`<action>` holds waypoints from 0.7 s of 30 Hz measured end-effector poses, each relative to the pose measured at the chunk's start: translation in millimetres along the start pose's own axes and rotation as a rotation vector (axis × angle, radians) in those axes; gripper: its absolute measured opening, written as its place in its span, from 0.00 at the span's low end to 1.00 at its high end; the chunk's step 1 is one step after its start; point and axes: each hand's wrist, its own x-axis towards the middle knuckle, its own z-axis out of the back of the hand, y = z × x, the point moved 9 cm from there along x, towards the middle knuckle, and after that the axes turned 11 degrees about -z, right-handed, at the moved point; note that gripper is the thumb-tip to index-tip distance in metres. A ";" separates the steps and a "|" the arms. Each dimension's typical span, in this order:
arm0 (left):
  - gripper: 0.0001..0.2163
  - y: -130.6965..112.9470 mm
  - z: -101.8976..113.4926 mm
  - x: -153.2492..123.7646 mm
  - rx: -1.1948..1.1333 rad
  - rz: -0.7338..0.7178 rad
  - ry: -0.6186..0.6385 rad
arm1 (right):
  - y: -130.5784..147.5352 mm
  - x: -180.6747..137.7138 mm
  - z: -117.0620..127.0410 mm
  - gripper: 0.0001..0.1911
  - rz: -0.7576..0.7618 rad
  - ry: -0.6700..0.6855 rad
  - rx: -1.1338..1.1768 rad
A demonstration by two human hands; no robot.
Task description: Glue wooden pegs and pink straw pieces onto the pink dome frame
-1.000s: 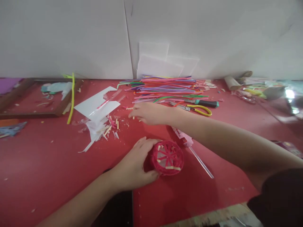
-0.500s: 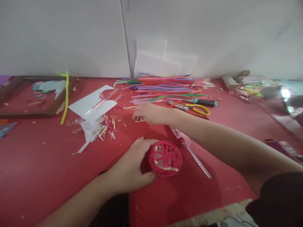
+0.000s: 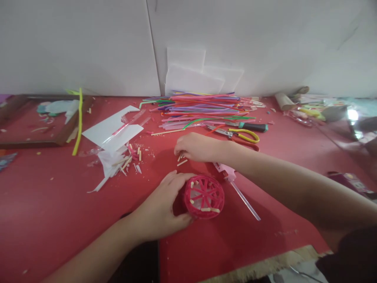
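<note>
My left hand [image 3: 165,206] is curled around the side of a deep pink round openwork piece [image 3: 205,194], thumb in front and fingers behind. Spokes cross its top, and several short cream stick pieces lie on its rim. Beyond it, my right hand [image 3: 196,146] reaches down to the table with its fingers bent together. Just under those fingertips are a few short cream stick pieces [image 3: 182,162]; whether one is pinched I cannot make out. A pink slip with a clear straw-like stick [image 3: 246,200] lies to the right of the round piece.
Behind my right hand lie scissors [image 3: 246,135], a dark-handled tool [image 3: 255,127] and a heap of coloured fuzzy stems [image 3: 203,106]. On the left are cut white paper [image 3: 114,131], a pile of stick bits [image 3: 129,159], a yellow stem [image 3: 78,125] and a wooden frame [image 3: 32,143].
My right hand has moved slightly right and toward me, and short stick pieces now show beneath its fingers. My left hand keeps hold of the pink round piece.
</note>
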 end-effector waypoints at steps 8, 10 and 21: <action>0.25 -1.8 1.0 2.2 0.000 -0.016 -0.004 | 14.3 3.6 -6.0 0.11 0.037 0.076 -0.247; 0.25 -1.1 0.9 1.1 0.007 -0.015 -0.006 | 15.9 5.5 -8.9 0.12 0.054 0.081 -0.276; 0.28 3.5 -1.5 0.0 -0.004 0.013 0.000 | -4.3 -40.4 65.9 0.06 -0.076 -0.436 0.573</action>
